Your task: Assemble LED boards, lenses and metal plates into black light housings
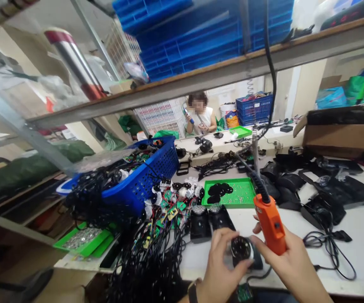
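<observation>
Though hazy — disc [240,247] against left hand [221,269]

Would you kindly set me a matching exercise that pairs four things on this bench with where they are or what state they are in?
Things:
1. orange tool
2. round black part
3. basket
4. green tray

Descriptions:
A. blue, piled with black wires
B. gripped in the right hand
C. holds small black pieces
D. pinched by the left hand

Pairs: 1-B, 2-D, 3-A, 4-C.
</observation>
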`<action>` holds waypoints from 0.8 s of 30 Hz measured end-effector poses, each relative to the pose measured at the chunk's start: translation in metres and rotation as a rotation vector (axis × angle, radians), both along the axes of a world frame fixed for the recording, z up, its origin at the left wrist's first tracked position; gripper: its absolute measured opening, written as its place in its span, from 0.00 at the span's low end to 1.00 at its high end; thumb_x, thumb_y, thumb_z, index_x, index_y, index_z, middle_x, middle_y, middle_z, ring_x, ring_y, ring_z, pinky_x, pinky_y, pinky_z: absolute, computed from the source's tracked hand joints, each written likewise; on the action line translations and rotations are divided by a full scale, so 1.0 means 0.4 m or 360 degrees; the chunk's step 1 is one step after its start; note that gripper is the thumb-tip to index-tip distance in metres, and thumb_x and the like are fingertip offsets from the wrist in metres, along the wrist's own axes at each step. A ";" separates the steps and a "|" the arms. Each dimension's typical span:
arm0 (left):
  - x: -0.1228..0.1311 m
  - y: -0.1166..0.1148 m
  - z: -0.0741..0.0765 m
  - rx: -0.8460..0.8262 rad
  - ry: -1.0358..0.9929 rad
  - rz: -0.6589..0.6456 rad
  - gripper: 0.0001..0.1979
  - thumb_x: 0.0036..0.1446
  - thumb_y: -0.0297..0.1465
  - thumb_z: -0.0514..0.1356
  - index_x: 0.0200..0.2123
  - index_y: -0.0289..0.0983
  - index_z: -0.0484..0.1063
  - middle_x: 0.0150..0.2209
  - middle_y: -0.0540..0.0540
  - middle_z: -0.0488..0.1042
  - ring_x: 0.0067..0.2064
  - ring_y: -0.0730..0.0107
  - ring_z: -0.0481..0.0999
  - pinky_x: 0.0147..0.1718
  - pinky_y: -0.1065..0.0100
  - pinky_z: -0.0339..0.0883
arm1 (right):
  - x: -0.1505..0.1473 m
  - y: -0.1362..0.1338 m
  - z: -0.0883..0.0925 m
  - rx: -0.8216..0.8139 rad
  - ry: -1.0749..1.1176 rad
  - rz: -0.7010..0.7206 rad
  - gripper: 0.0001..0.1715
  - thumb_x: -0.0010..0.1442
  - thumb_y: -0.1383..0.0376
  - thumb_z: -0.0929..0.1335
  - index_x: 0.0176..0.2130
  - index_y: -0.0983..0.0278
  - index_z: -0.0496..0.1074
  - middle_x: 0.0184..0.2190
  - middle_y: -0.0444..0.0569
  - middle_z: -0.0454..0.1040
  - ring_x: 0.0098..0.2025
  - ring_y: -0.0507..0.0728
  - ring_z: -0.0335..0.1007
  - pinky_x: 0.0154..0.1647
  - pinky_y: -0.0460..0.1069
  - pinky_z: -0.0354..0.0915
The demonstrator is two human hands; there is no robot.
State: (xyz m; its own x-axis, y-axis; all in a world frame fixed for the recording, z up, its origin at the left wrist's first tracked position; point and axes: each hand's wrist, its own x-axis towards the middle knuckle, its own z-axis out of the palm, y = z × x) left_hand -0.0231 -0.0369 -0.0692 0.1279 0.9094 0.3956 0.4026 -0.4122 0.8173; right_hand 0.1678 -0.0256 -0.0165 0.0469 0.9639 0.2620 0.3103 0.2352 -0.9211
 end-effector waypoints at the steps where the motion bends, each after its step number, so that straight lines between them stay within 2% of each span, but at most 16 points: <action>1: 0.005 -0.004 0.019 0.0060 0.0019 0.0012 0.27 0.52 0.28 0.72 0.56 0.44 0.72 0.52 0.44 0.72 0.55 0.57 0.74 0.56 0.56 0.70 | -0.002 -0.001 0.000 -0.0028 -0.0011 0.0033 0.19 0.59 0.49 0.72 0.39 0.61 0.76 0.39 0.52 0.83 0.36 0.59 0.79 0.36 0.50 0.73; 4: 0.017 -0.007 0.069 0.0266 0.0105 0.0027 0.24 0.55 0.34 0.72 0.54 0.42 0.73 0.49 0.43 0.73 0.52 0.59 0.74 0.53 0.56 0.71 | -0.007 -0.007 0.009 -0.0120 0.0060 0.0042 0.16 0.59 0.52 0.72 0.37 0.62 0.76 0.38 0.52 0.82 0.35 0.58 0.78 0.37 0.51 0.73; 6: 0.019 -0.003 0.087 0.0368 0.0165 0.0039 0.22 0.57 0.36 0.71 0.53 0.41 0.73 0.47 0.43 0.74 0.50 0.59 0.74 0.51 0.56 0.71 | -0.011 -0.007 0.019 -0.0137 0.0156 -0.0030 0.15 0.57 0.55 0.73 0.39 0.63 0.76 0.38 0.51 0.81 0.33 0.56 0.77 0.38 0.51 0.73; 11: 0.011 0.001 0.101 0.0425 0.0249 0.0049 0.24 0.58 0.36 0.71 0.55 0.40 0.72 0.46 0.44 0.76 0.50 0.60 0.74 0.51 0.56 0.71 | -0.018 -0.002 0.038 -0.0167 0.0202 -0.0026 0.13 0.56 0.58 0.75 0.40 0.63 0.76 0.42 0.51 0.81 0.36 0.55 0.77 0.39 0.52 0.74; 15: 0.004 0.002 0.112 0.0477 0.0297 0.0095 0.23 0.57 0.36 0.71 0.54 0.40 0.72 0.46 0.44 0.77 0.49 0.59 0.74 0.51 0.55 0.71 | -0.021 -0.005 0.041 -0.0201 0.0235 0.0018 0.14 0.56 0.57 0.75 0.39 0.63 0.75 0.41 0.50 0.80 0.34 0.54 0.76 0.39 0.53 0.74; 18: 0.001 0.008 0.121 0.0498 0.0313 0.0103 0.22 0.57 0.36 0.71 0.53 0.39 0.72 0.46 0.44 0.78 0.50 0.59 0.74 0.51 0.55 0.71 | -0.027 -0.003 0.042 -0.0201 0.0233 0.0036 0.15 0.55 0.57 0.76 0.38 0.62 0.76 0.43 0.50 0.80 0.37 0.55 0.77 0.39 0.53 0.74; 24: 0.004 0.009 0.135 0.0590 0.0396 0.0146 0.20 0.55 0.28 0.67 0.52 0.37 0.73 0.44 0.43 0.79 0.49 0.57 0.74 0.51 0.53 0.70 | -0.043 0.008 0.045 -0.0301 0.0088 0.0078 0.29 0.41 0.55 0.83 0.40 0.61 0.75 0.35 0.45 0.79 0.33 0.55 0.76 0.35 0.52 0.74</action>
State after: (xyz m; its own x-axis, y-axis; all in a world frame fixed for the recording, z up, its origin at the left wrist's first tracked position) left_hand -0.0216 -0.0331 -0.0151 0.1856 0.7241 0.6643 0.6165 -0.6122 0.4951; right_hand 0.1505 -0.0223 0.0013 0.0079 0.9972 0.0743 0.2506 0.0700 -0.9656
